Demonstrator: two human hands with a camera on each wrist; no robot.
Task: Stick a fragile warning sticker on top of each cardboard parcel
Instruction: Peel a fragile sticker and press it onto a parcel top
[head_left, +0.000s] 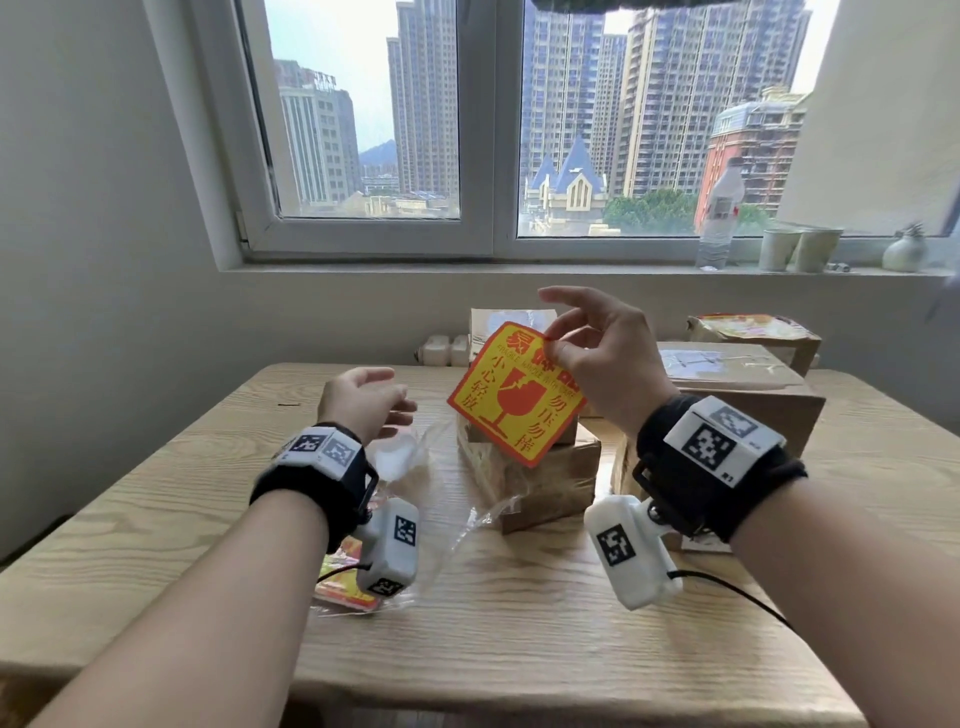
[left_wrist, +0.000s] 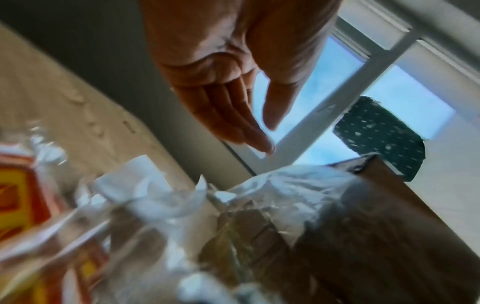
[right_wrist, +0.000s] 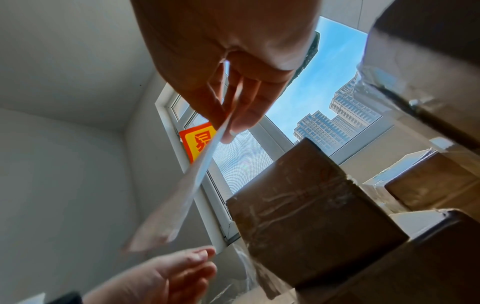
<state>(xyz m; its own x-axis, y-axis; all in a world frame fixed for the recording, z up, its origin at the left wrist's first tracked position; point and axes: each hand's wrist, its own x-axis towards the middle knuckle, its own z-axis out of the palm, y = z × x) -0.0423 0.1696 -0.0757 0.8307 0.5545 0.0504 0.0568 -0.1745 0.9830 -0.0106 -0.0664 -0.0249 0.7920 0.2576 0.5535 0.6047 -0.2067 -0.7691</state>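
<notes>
Sticker (head_left: 514, 400) pinched at top corner by right hand (head_left: 605, 358), hanging above parcel (head_left: 550, 475), printed face toward camera. Left hand (head_left: 363, 400) at 9 o'clock, relaxed, holding nothing, likely ready to peel backing. Wrapper (head_left: 415, 467) on table (head_left: 156, 493).

Both forearms are bare, with no sleeves. Each wrist wears a black fabric band (head_left: 722, 470) topped by a white block printed with black-and-white square codes. A white camera box (head_left: 631, 551) with the same codes hangs under each wrist, trailing a thin black cable (head_left: 737, 597).
</notes>
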